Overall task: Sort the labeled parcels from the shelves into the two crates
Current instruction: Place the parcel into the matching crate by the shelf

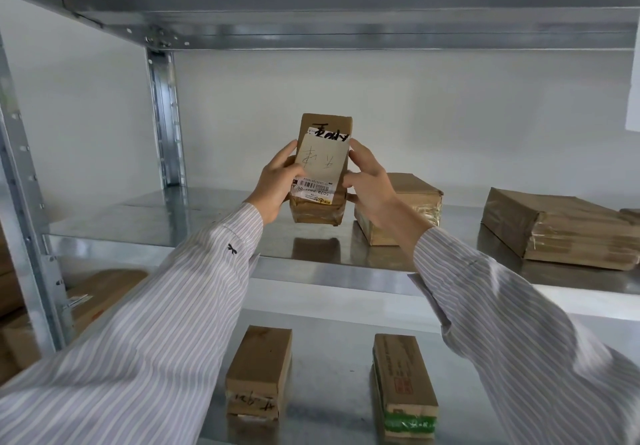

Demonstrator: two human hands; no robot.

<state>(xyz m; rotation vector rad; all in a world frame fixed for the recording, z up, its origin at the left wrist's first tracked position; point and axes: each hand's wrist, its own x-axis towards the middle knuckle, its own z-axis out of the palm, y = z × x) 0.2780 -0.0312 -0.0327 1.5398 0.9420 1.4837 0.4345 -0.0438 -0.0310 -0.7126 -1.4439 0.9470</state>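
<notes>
Head camera, looking down striped sleeves at a metal rack: nearest, on the lower shelf, a brown taped box and a green-banded box lie apart, not yet sorted. Above them, the left hand and right hand clamp a small brown parcel between them. They hold it upright by its long sides, apparently just clear of the middle shelf. Its white label, with handwriting and a barcode, faces the camera.

The step appears to be reading that label to choose a crate; neither crate is in view. To do it well, the grip should stay on the sides with thumbs clear of the writing. The left thumb overlaps the label's lower left edge, beside the barcode strip. Both hands should stay on until the destination is settled, because a narrow box stood on end would tip easily. It should then be drawn straight back, clear of the shelf's front edge.

Behind the right hand a squat parcel rests on the same shelf. Further right lies a flat wrapped bundle, well apart from the hands.
</notes>
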